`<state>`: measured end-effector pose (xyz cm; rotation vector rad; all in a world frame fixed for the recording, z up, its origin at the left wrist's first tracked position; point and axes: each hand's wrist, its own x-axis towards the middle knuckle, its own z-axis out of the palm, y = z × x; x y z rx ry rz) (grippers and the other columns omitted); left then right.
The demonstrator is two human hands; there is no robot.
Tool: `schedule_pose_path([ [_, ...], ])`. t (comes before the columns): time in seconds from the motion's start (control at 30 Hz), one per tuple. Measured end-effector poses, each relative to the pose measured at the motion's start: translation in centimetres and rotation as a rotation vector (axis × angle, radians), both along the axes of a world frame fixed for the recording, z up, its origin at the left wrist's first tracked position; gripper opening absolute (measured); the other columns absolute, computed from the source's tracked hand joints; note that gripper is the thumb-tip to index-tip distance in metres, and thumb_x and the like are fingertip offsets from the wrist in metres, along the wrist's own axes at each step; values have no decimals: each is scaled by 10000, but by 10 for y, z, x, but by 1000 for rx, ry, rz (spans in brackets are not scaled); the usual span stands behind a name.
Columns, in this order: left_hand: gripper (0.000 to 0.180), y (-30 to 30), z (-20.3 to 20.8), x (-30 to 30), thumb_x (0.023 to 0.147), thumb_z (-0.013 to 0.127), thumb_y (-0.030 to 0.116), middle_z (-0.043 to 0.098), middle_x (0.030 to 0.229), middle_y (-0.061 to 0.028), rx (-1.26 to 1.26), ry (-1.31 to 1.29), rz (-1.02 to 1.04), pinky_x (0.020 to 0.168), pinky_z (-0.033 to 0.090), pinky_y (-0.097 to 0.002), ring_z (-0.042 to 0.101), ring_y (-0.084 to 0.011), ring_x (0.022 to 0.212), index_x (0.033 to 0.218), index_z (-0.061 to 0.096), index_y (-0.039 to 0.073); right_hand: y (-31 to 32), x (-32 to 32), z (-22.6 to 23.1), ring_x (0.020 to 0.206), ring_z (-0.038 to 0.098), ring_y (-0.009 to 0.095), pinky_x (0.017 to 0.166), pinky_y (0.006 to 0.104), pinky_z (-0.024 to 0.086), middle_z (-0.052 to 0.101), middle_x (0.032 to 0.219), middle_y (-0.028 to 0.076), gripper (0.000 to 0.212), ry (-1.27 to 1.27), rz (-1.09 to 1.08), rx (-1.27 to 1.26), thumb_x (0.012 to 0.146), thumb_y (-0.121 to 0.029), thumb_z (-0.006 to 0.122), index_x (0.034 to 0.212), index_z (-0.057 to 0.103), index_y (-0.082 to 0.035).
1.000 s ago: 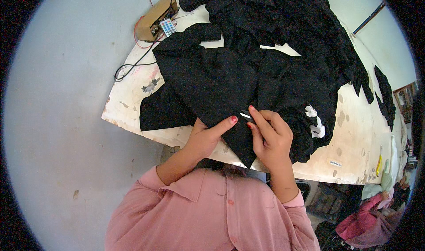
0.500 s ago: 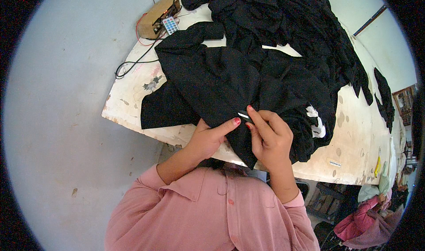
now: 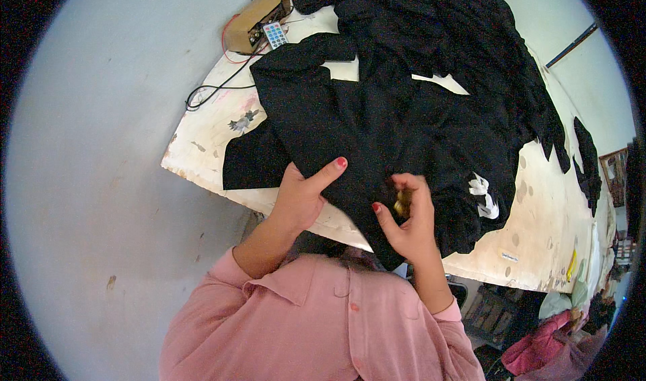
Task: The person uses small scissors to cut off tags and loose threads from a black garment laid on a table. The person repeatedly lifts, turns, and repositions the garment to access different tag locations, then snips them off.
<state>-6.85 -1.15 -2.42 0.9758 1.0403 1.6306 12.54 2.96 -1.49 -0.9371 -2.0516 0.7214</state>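
Observation:
A black garment (image 3: 316, 119) lies spread over the near part of the table, one flap hanging past the front edge. My left hand (image 3: 301, 196) grips its near edge, thumb on top and fingers hidden underneath. To the right, my right hand (image 3: 414, 223) hovers at the cloth with curled fingers and the thumb apart. Within those fingers sits a small yellowish, shiny object (image 3: 402, 205), too blurred for its kind to show. White pieces (image 3: 483, 196) like tags or cloth scraps lie on the black fabric right of this hand.
A heap of black cloth (image 3: 444, 24) covers the table's far side. At the back left stand a brown box-shaped device (image 3: 252, 28), a remote control (image 3: 274, 35) and a looped black cable (image 3: 202, 98). A wall (image 3: 101, 145) borders the left. Another person's pink sleeve (image 3: 538, 344) shows at lower right.
My hands have moved apart; the left thumb has lifted up and left. A thin pale strip seen between my fingertips no longer shows, and a yellowish object appears in my right hand.

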Motion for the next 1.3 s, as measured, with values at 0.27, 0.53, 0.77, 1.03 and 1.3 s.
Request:
schedule_pose_path([
  [0.27, 367, -8, 21, 0, 831, 672, 33, 637, 1130, -90, -221, -432, -41, 885, 503, -390, 620, -234, 1013, 1183, 571, 47, -2, -24, 47, 760, 589, 251, 625, 316, 508, 527, 1047, 144, 464, -237, 8, 225, 847, -162, 649, 1286, 537, -63],
  [0.53, 320, -11, 32, 3, 829, 695, 62, 643, 1090, -90, -193, -542, -77, 855, 500, -332, 620, -194, 968, 1129, 593, 15, -7, -30, 46, 664, 618, 211, 574, 291, 505, 621, 882, 98, 377, -76, -47, 305, 768, -91, 719, 1137, 650, -51],
  [0.77, 302, -10, 25, 6, 851, 673, 68, 639, 1096, -84, -166, -481, -107, 857, 496, -312, 616, -182, 974, 1135, 589, 11, -7, -35, 48, 642, 620, 200, 559, 282, 498, 637, 848, 89, 328, -42, -64, 311, 746, -61, 731, 1069, 679, -49],
  [1.03, 332, -9, 25, 8, 849, 679, 69, 633, 1107, -93, -143, -499, -84, 869, 495, -314, 614, -190, 982, 1157, 572, 11, -5, -34, 45, 649, 623, 207, 561, 281, 500, 638, 855, 101, 301, 2, -78, 338, 747, -42, 727, 1045, 686, -40],
  [1.3, 324, -10, 23, 9, 845, 655, 22, 635, 1123, -72, -131, -456, -121, 911, 476, -351, 601, -207, 1035, 1159, 585, 60, -5, -31, 45, 660, 621, 207, 567, 281, 499, 629, 870, 109, 324, 12, -83, 312, 753, -44, 723, 1073, 674, -36],
])
